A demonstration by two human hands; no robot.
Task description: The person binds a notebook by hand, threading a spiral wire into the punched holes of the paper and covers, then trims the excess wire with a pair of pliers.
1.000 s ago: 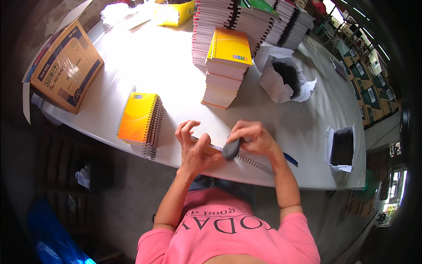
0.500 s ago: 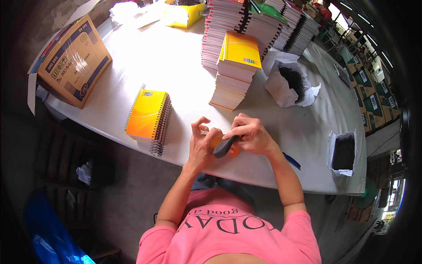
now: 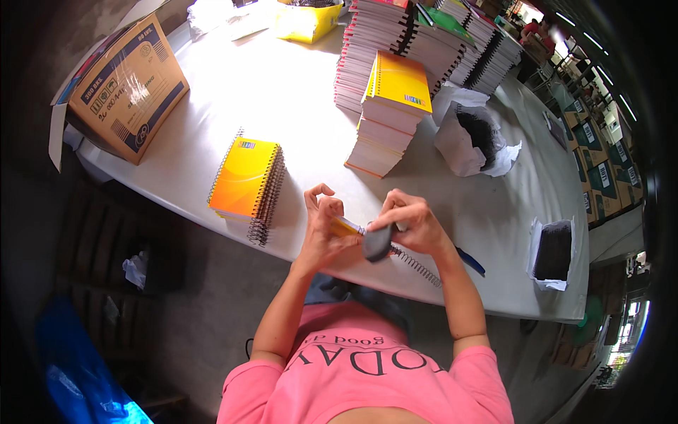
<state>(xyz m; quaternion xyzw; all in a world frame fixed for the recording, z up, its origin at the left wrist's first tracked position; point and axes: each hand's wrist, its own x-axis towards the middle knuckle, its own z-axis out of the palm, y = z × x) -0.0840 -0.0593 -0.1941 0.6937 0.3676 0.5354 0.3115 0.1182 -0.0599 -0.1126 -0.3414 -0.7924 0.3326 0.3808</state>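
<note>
Near the table's front edge my left hand (image 3: pixel 323 230) grips a small yellow-and-orange notebook (image 3: pixel 346 226), mostly covered by my fingers. My right hand (image 3: pixel 418 222) is closed at the notebook's edge, with a dark grey rounded tool (image 3: pixel 378 244) in it; its exact kind is hard to make out. From under that hand a thin wire coil (image 3: pixel 418 267) sticks out toward the lower right. Left of my hands lies a pile of coil-bound yellow-orange notebooks (image 3: pixel 246 177). Beyond them rises a tall stack of yellow-covered notebooks (image 3: pixel 400 83).
A blue pen-like object (image 3: pixel 470 261) lies right of my right hand. White paper wraps hold dark coils (image 3: pixel 477 134), and another dark bundle (image 3: pixel 554 250) sits near the right edge. A cardboard box (image 3: pixel 134 95) stands left; taller book stacks (image 3: pixel 371 60) and a yellow bin (image 3: pixel 305 25) are behind.
A wire coil now shows past my right hand, where none was visible before. The dark tool has turned more upright, and my right hand has shifted slightly right.
</note>
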